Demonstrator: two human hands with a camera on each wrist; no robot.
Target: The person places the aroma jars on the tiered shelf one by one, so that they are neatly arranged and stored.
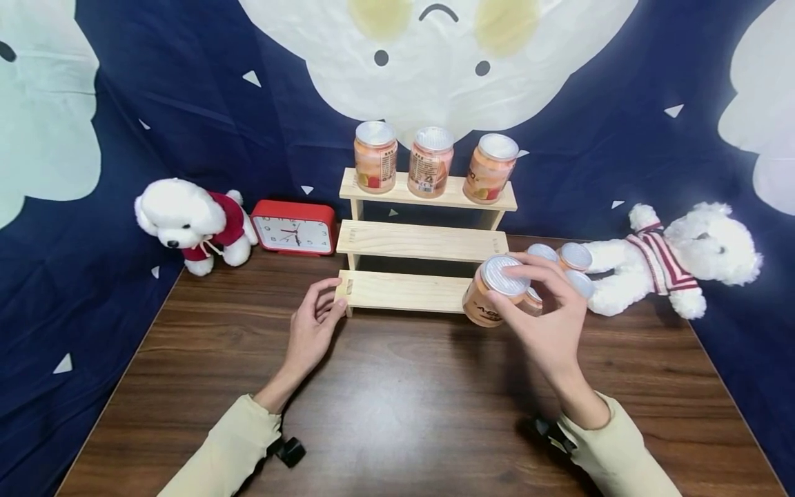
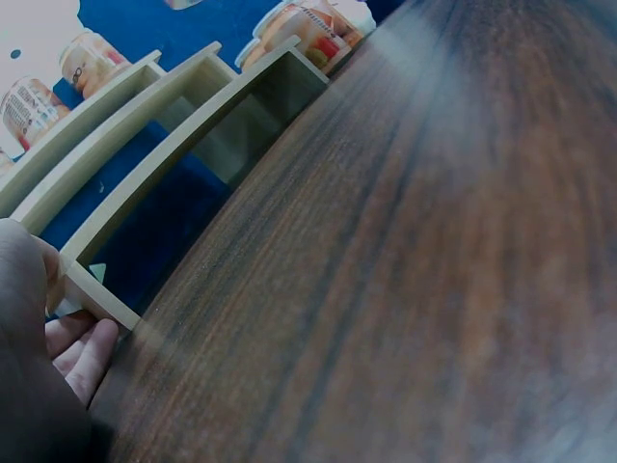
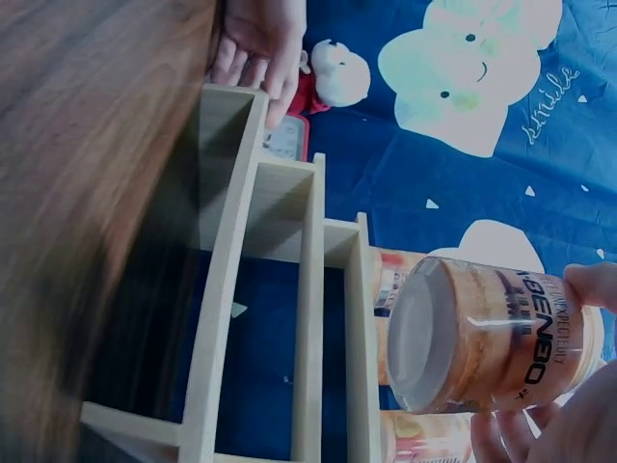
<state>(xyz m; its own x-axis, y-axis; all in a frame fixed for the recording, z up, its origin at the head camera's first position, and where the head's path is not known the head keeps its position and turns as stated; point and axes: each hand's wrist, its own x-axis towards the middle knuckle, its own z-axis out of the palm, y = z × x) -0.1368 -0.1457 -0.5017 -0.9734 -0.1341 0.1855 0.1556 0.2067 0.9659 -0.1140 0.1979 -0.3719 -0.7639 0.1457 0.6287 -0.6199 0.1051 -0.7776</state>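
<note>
Up front, my right hand (image 1: 546, 317) grips a peach-coloured jar with a silver lid (image 1: 495, 290), tilted, at the right end of the three-step pale wooden rack's (image 1: 406, 290) lowest step. My left hand (image 1: 312, 324), fingers loosely curled, touches the step's left corner; it seems to hold nothing.
</note>
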